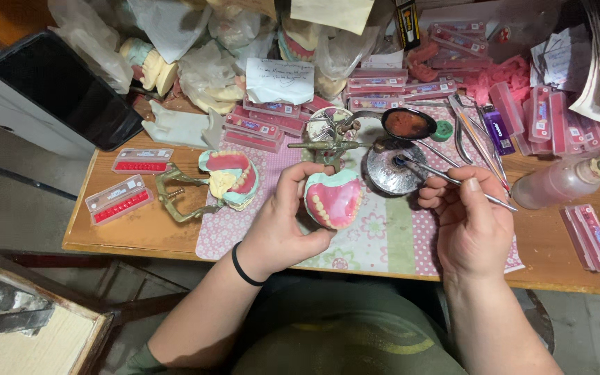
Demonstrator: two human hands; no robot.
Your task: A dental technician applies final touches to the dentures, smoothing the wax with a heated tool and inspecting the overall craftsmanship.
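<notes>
A green-clothed lap (328,340) is seen lowest in the view, with both forearms rising from it toward a wooden table (140,232). Well to the left of the left hand, two flat clear boxes of red teeth (118,200) are laid on the bare wood. Just left of that hand, a plaster model with pink wax on a brass articulator (229,179) is set at the edge of a patterned mat (383,236). The left hand (282,226), a black band at its wrist, is curled narrowly around a pink wax denture (333,198); the denture is gripped between thumb and fingers and held over the mat, its row of teeth turned up toward the camera. Between the hands and slightly beyond them, a round metal dish (390,173) is placed, and past it a spoon-like bowl of reddish wax (409,123). The right hand (470,226) is closed around a thin metal instrument (453,180), pinched pen-fashion, its tip resting in the dish. To the right of this hand, a pinkish squeeze bottle (560,182) is laid on its side.
</notes>
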